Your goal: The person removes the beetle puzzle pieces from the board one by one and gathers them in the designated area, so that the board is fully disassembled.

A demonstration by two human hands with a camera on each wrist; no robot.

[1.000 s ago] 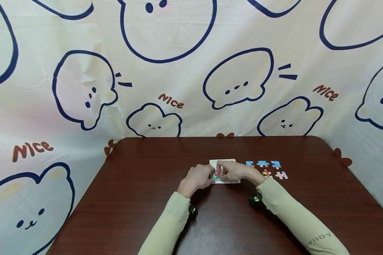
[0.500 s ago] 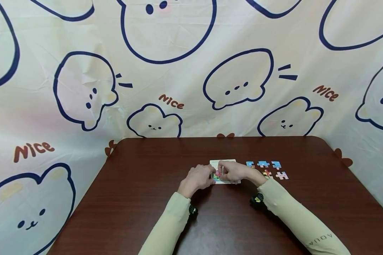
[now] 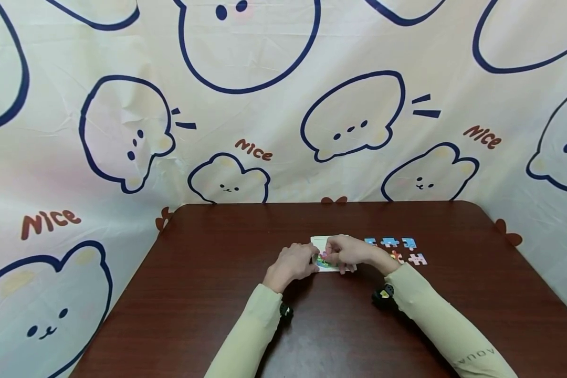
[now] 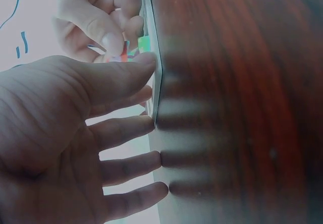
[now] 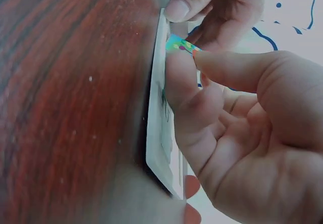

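A white puzzle board (image 3: 319,242) lies on the table with colourful pieces at its lower left. My left hand (image 3: 290,262) rests at the board's left edge, its fingers nearly straight and the thumb (image 4: 133,75) at the near edge. Over the board, my right hand (image 3: 349,251) pinches a puzzle piece (image 4: 119,59) between thumb and fingers; red shows at the thumb tip. A green piece (image 4: 144,43) stands out beside it in the left wrist view. From the right wrist, a blue-green puzzle part (image 5: 177,43) shows tilted past the fingertips, mostly hidden behind them.
Several loose puzzle pieces lie right of the board, among them a blue piece (image 3: 389,242), another blue piece (image 3: 409,243) and a pinkish one (image 3: 418,260). The brown table (image 3: 227,252) reaches back to a cartoon-printed cloth (image 3: 283,121).
The right hand has lifted and shifted slightly right over the board, and its fingers have drawn in around the piece. The left hand and board stay in place.
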